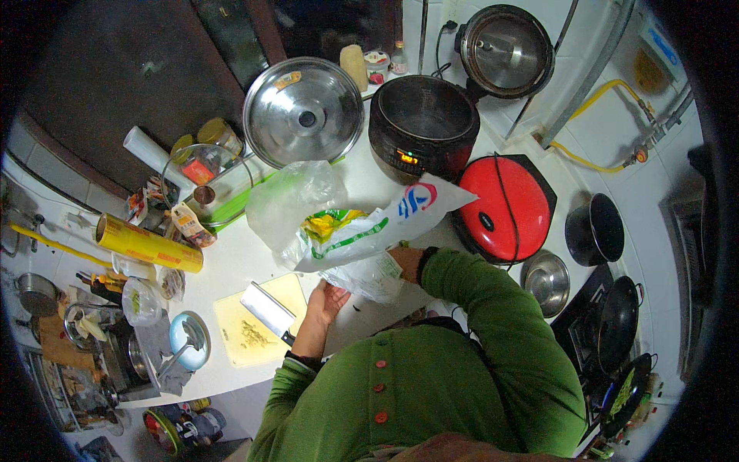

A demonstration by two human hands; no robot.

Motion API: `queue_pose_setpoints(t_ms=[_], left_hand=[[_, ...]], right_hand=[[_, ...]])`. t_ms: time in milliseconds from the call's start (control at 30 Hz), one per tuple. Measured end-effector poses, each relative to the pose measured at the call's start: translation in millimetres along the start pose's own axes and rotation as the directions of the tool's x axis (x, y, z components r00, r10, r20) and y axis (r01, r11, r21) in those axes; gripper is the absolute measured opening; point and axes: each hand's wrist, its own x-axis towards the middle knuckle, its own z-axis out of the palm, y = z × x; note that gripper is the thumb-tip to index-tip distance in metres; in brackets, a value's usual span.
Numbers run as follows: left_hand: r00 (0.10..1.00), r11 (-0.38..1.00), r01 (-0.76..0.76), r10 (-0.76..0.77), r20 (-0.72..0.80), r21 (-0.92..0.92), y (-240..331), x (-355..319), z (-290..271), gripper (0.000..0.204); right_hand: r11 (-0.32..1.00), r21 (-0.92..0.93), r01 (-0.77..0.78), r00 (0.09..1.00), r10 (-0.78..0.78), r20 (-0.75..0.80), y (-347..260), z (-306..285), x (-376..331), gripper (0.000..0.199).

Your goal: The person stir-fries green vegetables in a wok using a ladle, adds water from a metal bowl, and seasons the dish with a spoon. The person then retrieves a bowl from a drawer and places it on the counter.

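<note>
A white plastic bag with green and blue-red printing lies spread over the counter in front of me, its mouth gaping. Inside shows a yellow and green package. My left hand has its fingers closed on the bag's near edge. At the bag's right side, my right hand grips the plastic, partly hidden by its folds. Left of my left hand, a cleaver rests on a pale yellow cutting board, beside chopped bits.
Behind the bag stand an open black cooker and a steel lid. A red appliance sits on the right, near a steel bowl and pans. Leftward are a blue bowl and a yellow roll box.
</note>
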Motion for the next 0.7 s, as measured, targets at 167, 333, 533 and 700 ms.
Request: queue_pose_setpoints(t_ms=[167, 333, 533, 700], left_hand=[[0.999, 0.981, -0.051, 0.047, -0.026, -0.187, -5.6, -10.6, 27.6, 0.045], [0.926, 0.916, -0.207, 0.297, 0.235, -0.343, -19.1, -19.6, 37.7, 0.059], [0.989, 0.929, -0.029, 0.079, 0.122, -0.369, -23.9, -36.9, 50.4, 0.078], [0.882, 0.885, -0.185, 0.341, 0.325, -0.427, -4.1, -67.2, 57.6, 0.087]], right_hand=[[0.999, 0.033, 0.022, 1.000, -0.023, 0.011, -0.1, 17.1, -0.9, 0.034], [0.996, 0.063, 0.059, 0.998, -0.059, 0.002, -9.4, 23.2, -2.7, 0.035], [0.980, 0.136, 0.146, 0.988, -0.136, -0.078, -32.8, -1.7, -3.8, 0.035], [0.950, 0.222, 0.222, 0.965, -0.181, -0.191, -46.3, -39.5, -13.3, 0.036]])
